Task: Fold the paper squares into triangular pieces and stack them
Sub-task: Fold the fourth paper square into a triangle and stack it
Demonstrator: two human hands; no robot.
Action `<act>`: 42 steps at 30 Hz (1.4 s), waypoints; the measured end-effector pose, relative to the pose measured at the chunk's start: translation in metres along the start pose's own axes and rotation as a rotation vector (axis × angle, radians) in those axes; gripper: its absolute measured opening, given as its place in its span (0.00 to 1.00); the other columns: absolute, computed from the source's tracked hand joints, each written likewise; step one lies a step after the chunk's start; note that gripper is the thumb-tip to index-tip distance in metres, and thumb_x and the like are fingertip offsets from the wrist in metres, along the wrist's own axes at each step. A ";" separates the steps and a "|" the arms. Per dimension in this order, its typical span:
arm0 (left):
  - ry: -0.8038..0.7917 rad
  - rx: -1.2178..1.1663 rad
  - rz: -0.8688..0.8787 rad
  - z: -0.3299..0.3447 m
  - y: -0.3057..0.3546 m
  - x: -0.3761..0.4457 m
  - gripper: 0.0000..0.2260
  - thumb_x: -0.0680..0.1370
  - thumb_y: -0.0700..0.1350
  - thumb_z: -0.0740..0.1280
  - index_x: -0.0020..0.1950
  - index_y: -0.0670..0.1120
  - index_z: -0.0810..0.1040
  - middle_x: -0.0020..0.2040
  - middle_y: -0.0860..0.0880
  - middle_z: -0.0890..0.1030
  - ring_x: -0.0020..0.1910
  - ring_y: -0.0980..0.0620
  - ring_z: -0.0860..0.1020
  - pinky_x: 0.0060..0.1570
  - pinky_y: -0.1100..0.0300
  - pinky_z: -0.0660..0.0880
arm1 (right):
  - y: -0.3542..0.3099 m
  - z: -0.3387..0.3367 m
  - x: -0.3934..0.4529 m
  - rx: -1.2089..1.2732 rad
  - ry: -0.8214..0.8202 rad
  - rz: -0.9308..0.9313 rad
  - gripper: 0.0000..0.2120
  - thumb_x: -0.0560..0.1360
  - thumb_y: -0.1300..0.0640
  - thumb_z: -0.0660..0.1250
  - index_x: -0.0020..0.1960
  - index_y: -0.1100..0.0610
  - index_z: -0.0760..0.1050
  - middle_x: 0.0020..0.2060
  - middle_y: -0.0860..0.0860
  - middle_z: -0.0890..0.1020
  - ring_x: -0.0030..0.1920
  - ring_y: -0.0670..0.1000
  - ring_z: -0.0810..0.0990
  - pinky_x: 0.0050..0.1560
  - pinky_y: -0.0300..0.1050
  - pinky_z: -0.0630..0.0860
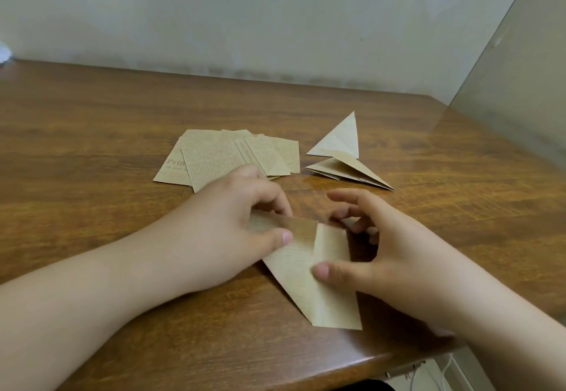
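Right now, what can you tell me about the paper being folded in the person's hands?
The paper being folded is tan, newsprint-patterned, thin and creased. It lies partly on the wooden table near its front edge, one flap raised. The left hand pinches its upper edge; the right hand presses its thumb on the middle.

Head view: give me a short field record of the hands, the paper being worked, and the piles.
left hand: pinches the upper left part of the paper in work, thumb on top
right hand: thumb presses the paper's right side, fingers curled above the table
paper in work: partly folded, lying near the front edge
unfolded squares: loose overlapping pile behind the left hand
folded triangles: small group to the right of the squares, overlapping loosely
table: brown wood
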State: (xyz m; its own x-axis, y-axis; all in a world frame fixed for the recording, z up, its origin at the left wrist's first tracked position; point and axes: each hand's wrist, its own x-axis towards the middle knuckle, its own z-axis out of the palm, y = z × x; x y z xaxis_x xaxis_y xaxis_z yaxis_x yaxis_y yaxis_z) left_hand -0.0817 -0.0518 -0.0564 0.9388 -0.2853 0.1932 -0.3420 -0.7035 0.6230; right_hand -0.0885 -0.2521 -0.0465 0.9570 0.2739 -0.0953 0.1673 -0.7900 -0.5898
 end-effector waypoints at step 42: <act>0.180 -0.612 -0.054 -0.009 0.013 0.000 0.09 0.63 0.42 0.74 0.41 0.53 0.84 0.37 0.51 0.84 0.35 0.58 0.81 0.39 0.68 0.78 | -0.008 0.012 0.025 0.917 0.109 -0.160 0.25 0.58 0.57 0.74 0.55 0.47 0.76 0.38 0.55 0.86 0.41 0.52 0.85 0.42 0.44 0.81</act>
State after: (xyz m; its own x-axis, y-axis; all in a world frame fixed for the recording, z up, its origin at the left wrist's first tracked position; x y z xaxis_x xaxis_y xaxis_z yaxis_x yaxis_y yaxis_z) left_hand -0.0856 -0.0554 -0.0410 0.9644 -0.1086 0.2409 -0.2586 -0.1996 0.9451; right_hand -0.0691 -0.2322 -0.0534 0.9634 0.2525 0.0896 0.0909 0.0063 -0.9958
